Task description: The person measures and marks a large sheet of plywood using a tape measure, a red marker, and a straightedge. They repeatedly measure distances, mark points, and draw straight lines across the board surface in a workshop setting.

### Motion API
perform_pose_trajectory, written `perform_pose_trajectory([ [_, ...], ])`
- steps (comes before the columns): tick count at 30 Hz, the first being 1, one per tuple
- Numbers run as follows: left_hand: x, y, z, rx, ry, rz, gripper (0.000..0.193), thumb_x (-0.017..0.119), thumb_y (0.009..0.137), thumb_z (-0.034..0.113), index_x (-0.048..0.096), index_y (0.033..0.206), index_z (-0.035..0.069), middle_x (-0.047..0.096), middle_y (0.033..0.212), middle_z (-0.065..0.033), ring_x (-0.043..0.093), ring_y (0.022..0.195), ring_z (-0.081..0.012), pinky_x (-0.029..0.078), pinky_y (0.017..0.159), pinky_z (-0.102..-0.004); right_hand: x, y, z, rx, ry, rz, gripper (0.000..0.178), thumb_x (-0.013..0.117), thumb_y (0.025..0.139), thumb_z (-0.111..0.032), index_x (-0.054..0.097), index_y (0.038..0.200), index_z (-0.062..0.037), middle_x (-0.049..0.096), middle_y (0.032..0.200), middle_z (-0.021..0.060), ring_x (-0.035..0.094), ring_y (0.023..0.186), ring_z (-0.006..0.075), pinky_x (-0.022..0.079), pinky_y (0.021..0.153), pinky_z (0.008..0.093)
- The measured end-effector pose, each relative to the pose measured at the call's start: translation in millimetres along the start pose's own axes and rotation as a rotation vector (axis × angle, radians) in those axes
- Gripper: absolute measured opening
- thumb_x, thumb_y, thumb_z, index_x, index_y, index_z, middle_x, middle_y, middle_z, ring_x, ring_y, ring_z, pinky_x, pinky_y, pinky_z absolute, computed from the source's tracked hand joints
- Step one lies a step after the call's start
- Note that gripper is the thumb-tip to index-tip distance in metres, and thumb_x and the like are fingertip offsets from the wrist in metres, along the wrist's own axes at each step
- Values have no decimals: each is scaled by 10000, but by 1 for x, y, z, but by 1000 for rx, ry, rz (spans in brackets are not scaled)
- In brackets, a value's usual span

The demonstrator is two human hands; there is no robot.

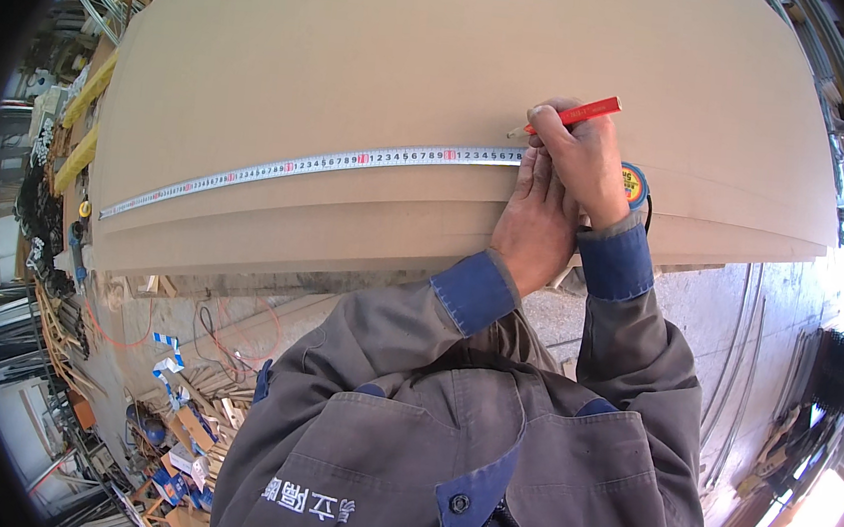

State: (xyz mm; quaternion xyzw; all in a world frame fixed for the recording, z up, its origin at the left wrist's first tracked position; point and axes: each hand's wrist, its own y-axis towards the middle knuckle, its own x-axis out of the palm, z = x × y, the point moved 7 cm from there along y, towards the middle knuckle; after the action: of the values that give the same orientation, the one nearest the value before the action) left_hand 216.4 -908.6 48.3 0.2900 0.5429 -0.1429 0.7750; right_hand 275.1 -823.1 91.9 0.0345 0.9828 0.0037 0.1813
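Note:
A red carpenter's pencil is pinched in my right hand, its tip just above the brown board at the far edge of the tape. Across the board stretches the white blade of a tape measure, from the board's left end to my hands. My left hand lies with fingers stretched forward, pressing at the blade's near edge, partly hidden under my right hand. The round blue and yellow tape case rests on the board beside my right wrist.
More boards lie stacked beneath, their near edges slightly staggered. At the lower left, wood offcuts and an orange cord lie on the floor. Yellow beams stand by the left end. Dark bundled rods are at the right.

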Motion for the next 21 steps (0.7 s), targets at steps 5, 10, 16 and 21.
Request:
perform_pose_trajectory([
  [5,1,-1,0,15,-40,-27,627,532,952,284,453,1430,-114,484,1448,-350,409,1420,-502,208,1242,-593,5,3,0,4,-98,-4,259,637,870,-218,682,785,22,601,587,122,595,561,171,508,588,347],
  [10,1,-2,1,25,-65,-24,618,540,943,285,472,1417,-105,512,1421,-340,445,1388,-498,223,1232,-607,9,5,-3,-65,-171,-8,263,636,863,-217,651,753,22,571,576,167,566,517,248,506,574,382],
  [16,3,-3,0,40,-70,-10,617,544,939,286,479,1413,-103,535,1395,-337,471,1362,-495,240,1219,-624,13,4,-5,-74,-174,3,277,635,853,-209,614,712,28,542,572,193,521,493,285,491,560,404],
  [21,2,-3,3,52,-70,-21,618,540,941,297,485,1410,-104,542,1389,-338,471,1357,-503,239,1216,-632,13,4,-5,-87,-204,4,300,635,845,-211,581,679,33,518,558,204,516,484,307,477,546,418],
])
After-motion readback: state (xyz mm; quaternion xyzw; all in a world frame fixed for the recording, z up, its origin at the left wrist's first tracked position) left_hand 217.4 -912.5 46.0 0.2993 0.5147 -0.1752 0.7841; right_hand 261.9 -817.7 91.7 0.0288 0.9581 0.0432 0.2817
